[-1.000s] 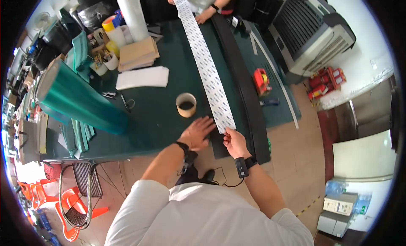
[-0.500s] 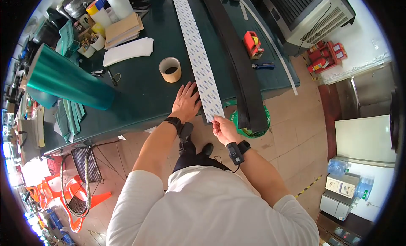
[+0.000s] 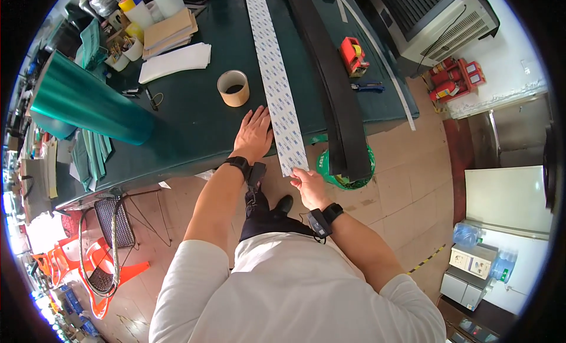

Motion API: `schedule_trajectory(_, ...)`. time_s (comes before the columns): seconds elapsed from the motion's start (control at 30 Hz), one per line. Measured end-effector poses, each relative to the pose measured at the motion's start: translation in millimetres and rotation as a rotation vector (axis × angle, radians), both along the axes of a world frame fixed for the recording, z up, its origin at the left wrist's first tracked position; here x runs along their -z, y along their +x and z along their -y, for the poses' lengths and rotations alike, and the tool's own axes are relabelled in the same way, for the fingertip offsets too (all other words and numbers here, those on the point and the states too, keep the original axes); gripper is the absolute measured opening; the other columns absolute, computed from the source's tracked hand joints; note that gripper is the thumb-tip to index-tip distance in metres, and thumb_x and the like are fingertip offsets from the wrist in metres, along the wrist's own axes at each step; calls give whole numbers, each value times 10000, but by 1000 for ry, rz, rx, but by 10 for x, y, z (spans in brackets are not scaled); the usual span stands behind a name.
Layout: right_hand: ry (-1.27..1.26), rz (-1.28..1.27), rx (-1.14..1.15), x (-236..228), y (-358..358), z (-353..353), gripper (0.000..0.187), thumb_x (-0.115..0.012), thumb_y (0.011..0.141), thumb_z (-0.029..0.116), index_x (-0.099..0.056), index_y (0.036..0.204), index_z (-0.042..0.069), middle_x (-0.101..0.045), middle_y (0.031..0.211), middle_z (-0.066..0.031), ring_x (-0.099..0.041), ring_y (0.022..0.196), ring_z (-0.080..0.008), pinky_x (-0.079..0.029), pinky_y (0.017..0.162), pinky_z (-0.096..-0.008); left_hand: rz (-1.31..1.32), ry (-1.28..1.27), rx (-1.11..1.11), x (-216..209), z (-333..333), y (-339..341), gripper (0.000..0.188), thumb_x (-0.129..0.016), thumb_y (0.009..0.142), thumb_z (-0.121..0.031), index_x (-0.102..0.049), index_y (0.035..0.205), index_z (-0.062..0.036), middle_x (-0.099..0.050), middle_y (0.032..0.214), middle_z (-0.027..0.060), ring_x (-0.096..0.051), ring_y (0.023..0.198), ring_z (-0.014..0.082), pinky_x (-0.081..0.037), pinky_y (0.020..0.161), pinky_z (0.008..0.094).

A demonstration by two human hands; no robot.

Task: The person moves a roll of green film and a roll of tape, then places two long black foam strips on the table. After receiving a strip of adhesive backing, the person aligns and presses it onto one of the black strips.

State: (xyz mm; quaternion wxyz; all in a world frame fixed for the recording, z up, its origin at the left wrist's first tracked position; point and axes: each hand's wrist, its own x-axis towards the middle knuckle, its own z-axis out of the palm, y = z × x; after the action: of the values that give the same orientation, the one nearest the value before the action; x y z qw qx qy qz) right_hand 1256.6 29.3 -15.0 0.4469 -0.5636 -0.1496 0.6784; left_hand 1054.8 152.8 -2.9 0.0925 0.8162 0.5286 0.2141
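Observation:
A long white strip (image 3: pixel 276 89) with a blue printed pattern, like adhesive backing paper, runs across the green-topped table, its near end hanging past the edge. My right hand (image 3: pixel 311 188) is pinched at that end's right corner, finger and thumb together. My left hand (image 3: pixel 253 135) lies flat on the table, fingers stretched out, just left of the strip. Beyond the left fingertips stands a roll of tan tape (image 3: pixel 233 88). Long black strips (image 3: pixel 336 95) lie to the right, their ends drooping over the edge above a green bucket (image 3: pixel 348 176).
A big green roll (image 3: pixel 91 101) lies at the left, near white sheets (image 3: pixel 175 63) and brown card (image 3: pixel 170 33). A red tape dispenser (image 3: pixel 354 56) and a blue-handled cutter (image 3: pixel 368 87) are on the right. A chair (image 3: pixel 115 225) stands below the table's left side.
My right hand has drawn slightly toward me with the strip's end, which now reaches a little lower. The left hand stays flat on the table; the view has shifted slightly.

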Motion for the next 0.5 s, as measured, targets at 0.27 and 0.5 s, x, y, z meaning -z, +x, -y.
schedule_trajectory(0.27, 54, -16, -19, -16, -5, -60, 93, -745, 882, 124, -690, 905, 53, -701, 884, -42, -663, 831, -147, -521, 733, -314, 36, -17, -31, 38, 44, 3, 434, -582, 925, -162, -479, 1332, -56, -476, 1498, 147, -357, 1456, 278, -219, 1223, 452)
schedule_trajectory(0.5, 71, -51, -43, 78, 20, -92, 97, -737, 891, 118, -694, 919, 36, -714, 903, -50, -669, 819, -144, -526, 718, -296, 76, -62, -34, 18, -1, 1, 482, -578, 913, -120, -422, 1361, -33, -469, 1489, 173, -360, 1454, 286, -214, 1232, 435)
